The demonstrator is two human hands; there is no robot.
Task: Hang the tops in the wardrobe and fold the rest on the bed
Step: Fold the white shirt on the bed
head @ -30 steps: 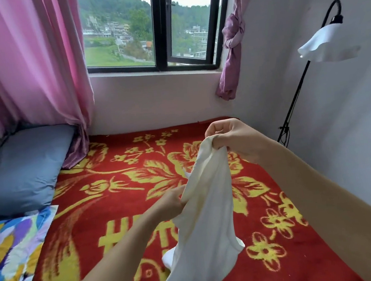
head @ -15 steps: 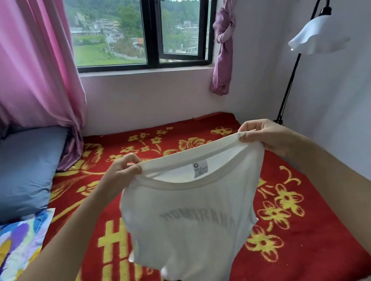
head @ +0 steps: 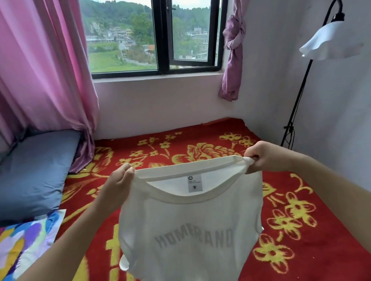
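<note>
left hand (head: 120,182): grip pinches shirt (head: 190,232) collar, centre left
right hand (head: 265,157): grip pinches collar, centre right
shirt: hangs above bed (head: 305,230)

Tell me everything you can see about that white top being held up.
The white top is a soft-looking tee with a ribbed round neckline, a small label inside the back neck and faded grey lettering across the chest. It hangs spread out, front toward the camera, over the red flowered bed cover. The left hand and right hand grip its shoulders.
</note>
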